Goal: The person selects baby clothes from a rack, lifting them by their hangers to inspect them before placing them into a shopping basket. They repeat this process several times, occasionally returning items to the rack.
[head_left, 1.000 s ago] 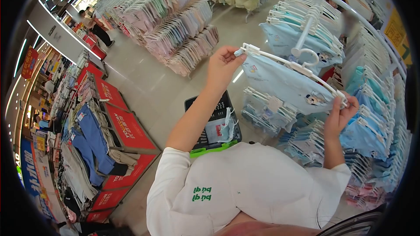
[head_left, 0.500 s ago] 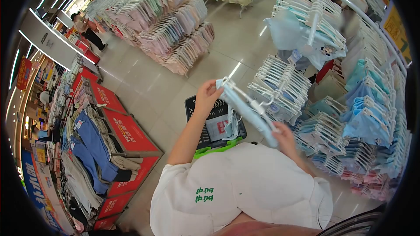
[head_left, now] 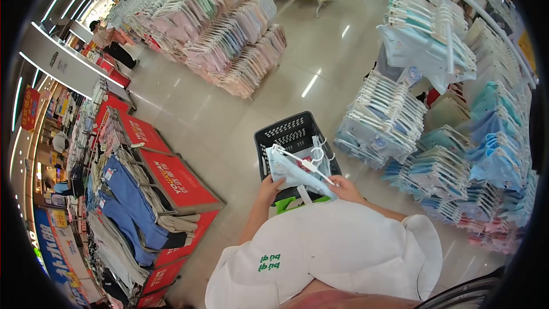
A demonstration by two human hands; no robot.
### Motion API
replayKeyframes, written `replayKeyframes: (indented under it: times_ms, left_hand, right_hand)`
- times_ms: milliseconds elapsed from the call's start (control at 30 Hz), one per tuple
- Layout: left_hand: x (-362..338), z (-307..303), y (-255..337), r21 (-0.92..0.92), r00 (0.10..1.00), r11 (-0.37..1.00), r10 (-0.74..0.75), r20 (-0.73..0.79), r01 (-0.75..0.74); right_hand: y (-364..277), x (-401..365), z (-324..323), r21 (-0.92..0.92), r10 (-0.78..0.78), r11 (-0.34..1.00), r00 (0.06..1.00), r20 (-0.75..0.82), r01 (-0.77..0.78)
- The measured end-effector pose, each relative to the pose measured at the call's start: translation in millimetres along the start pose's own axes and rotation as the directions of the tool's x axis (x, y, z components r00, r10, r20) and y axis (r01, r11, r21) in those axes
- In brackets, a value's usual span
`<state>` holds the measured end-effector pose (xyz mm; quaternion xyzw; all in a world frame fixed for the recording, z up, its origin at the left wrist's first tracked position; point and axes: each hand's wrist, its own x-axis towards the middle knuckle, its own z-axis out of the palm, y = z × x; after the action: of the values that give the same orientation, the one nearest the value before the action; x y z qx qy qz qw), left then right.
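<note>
A light blue pair of underpants (head_left: 289, 170) hangs from a white clip hanger (head_left: 307, 164), held low in front of my white shirt. My left hand (head_left: 270, 189) is closed on the left edge of the underpants. On the other side, my right hand (head_left: 347, 189) grips their right end near the hanger's tip. A small white tag (head_left: 305, 195) dangles below. Just beyond and partly beneath them stands a black shopping basket (head_left: 284, 123) with green at its near side. Other hangered clothing lies in the basket, partly covered by the underpants.
At right, a rack (head_left: 452, 34) and hangers of pale blue underwear (head_left: 380, 117) stand close. A display of folded trousers (head_left: 134, 203) with red panels (head_left: 177, 180) lies left. Ahead is a pastel underwear stand (head_left: 229, 40). A person (head_left: 111, 46) stands far left.
Both hands have lowered the underpants toward my body and over the basket, and the hanger has turned to a flatter slant. More of the basket shows at its far side.
</note>
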<state>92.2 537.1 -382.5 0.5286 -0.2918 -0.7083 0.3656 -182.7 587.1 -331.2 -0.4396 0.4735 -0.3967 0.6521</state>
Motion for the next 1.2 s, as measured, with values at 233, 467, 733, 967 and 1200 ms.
replayKeyframes:
  times_ms: [233,467,733,967,1200]
  left_hand:
    - [33.9,-62.9,-19.2,0.207,0.985,0.971,-0.090,-0.147,0.119]
    - [100.1,-113.1,-46.9,-0.182,0.924,0.956,-0.272,-0.269,0.229]
    - [159.4,-113.2,-59.5,-0.099,0.961,0.981,-0.186,-0.205,0.169]
    - [169.0,-110.1,-80.6,-0.020,0.934,0.944,-0.330,-0.140,0.330]
    - [135.1,-105.1,-105.5,-0.103,0.902,0.915,-0.403,-0.152,0.391]
  right_hand:
    - [25.2,65.5,27.5,0.563,0.503,0.680,0.858,0.107,-0.469]
    - [110.3,149.7,56.9,0.195,0.534,0.838,0.840,-0.098,-0.510]
    - [144.2,210.2,12.2,-0.015,0.387,0.910,0.862,-0.326,-0.415]
    - [188.2,230.3,-43.6,0.023,0.397,0.892,0.756,-0.521,-0.452]
    - [229.3,257.7,-60.6,-0.260,0.305,0.839,0.808,-0.504,-0.479]
